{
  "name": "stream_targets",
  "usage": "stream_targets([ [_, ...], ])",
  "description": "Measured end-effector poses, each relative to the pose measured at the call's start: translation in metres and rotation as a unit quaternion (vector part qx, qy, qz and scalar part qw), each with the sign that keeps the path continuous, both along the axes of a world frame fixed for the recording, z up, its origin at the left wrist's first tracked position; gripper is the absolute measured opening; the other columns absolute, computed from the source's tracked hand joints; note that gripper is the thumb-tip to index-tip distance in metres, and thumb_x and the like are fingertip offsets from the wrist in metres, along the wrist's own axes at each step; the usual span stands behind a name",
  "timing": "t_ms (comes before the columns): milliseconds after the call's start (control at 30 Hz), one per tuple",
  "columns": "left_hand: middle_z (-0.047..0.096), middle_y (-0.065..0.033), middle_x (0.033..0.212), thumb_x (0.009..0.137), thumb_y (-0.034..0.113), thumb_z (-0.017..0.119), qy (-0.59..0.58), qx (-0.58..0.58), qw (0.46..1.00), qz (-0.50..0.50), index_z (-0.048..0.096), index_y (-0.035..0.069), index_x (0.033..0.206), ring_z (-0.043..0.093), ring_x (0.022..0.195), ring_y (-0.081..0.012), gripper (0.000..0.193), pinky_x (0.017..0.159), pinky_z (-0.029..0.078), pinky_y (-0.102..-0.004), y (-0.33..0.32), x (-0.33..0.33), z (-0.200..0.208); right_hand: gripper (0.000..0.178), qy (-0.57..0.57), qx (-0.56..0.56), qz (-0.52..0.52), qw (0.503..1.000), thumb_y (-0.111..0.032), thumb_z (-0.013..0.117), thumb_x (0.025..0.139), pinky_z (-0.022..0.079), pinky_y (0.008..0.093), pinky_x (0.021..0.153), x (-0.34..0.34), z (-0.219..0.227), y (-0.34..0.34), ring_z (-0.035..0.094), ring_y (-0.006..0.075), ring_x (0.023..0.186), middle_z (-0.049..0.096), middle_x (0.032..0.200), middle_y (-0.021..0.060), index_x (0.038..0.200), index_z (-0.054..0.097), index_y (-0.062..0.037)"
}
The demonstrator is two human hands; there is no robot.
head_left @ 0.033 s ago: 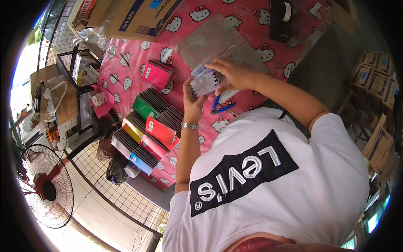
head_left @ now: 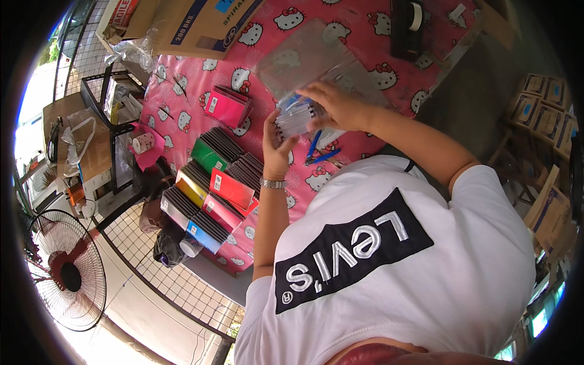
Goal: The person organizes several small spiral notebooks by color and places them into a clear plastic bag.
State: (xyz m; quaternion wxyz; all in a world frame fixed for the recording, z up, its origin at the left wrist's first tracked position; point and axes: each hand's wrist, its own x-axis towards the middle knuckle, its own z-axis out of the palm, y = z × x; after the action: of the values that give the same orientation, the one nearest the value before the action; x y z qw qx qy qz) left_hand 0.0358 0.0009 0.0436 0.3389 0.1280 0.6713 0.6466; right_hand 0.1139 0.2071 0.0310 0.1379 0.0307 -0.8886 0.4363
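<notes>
Bench, pink cat-print cover; carries the landmark, the group of coloured spiral notebooks.
Cardboard carton; above the group in the view.
Clear plastic sheet; up and right of the group.
Black tape dispenser; same direction, farther out.
Pink notebook stack; just above the group.
Right hand; right of and above the group; part-open, fingers bent over the upper side of the bundle, thumb at its coil edge.
Left hand; right of the group, nearer; half-curled, holding the bundle's left end.
White-paged spiral bundle; between the hands, right of and above the group. Change: slightly turned from the previous picture, more blue showing under the right fingers; judged as continued handling, not release.
Blue-handled plier-like tool; right of the group, below the bundle.
</notes>
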Motion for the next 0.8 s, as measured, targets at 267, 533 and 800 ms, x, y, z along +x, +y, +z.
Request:
stream_targets([
  [267, 0.057, -0.0142, 0.127, 0.094, 0.006, 0.047, -0.014, 0.05, 0.995, 0.088, 0.054, -0.004, 0.125, 0.051, 0.12, -0.0188, 0.032, 0.102, 0.04, -0.0328, -0.026, -0.037, 0.024, 0.034, -0.158, -0.184, 0.02, 0.97, -0.02, 0.065, 0.087, 0.05, 0.0327, 0.079, -0.016, 0.044, 0.026, 0.063, 0.0229, 0.086, 0.062, 0.092, 0.0097, 0.116, 0.061, -0.0025],
  [533, 0.056, -0.0089, 0.124, 0.083, 0.0, 0.056, -0.242, 0.052, 0.963, -0.104, 0.05, -0.003, 0.129, 0.051, 0.115, -0.0159, 0.047, 0.098, 0.037, -0.0291, -0.024, -0.069, -0.038, 0.035, -0.153, -0.188, 0.13, 0.961, -0.019, 0.07, 0.083, 0.049, 0.0331, 0.082, -0.041, -0.025, 0.01, 0.064, 0.025, 0.095, 0.065, 0.108, 0.0158, 0.114, 0.064, -0.0043],
  [800, 0.065, -0.0038, 0.088, 0.073, -0.002, 0.07, 0.432, -0.19, 0.873, -0.12, 0.072, 0.005, 0.089, 0.061, 0.077, -0.018, 0.018, 0.073, 0.049, -0.0282, 0.007, -0.069, -0.021, 0.017, -0.05, -0.092, 0.025, 0.994, -0.012, 0.069, 0.079, 0.048, 0.0353, 0.07, -0.04, -0.019, -0.016, 0.061, 0.0236, 0.076, 0.06, 0.088, 0.0063, 0.095, 0.068, -0.0054],
])
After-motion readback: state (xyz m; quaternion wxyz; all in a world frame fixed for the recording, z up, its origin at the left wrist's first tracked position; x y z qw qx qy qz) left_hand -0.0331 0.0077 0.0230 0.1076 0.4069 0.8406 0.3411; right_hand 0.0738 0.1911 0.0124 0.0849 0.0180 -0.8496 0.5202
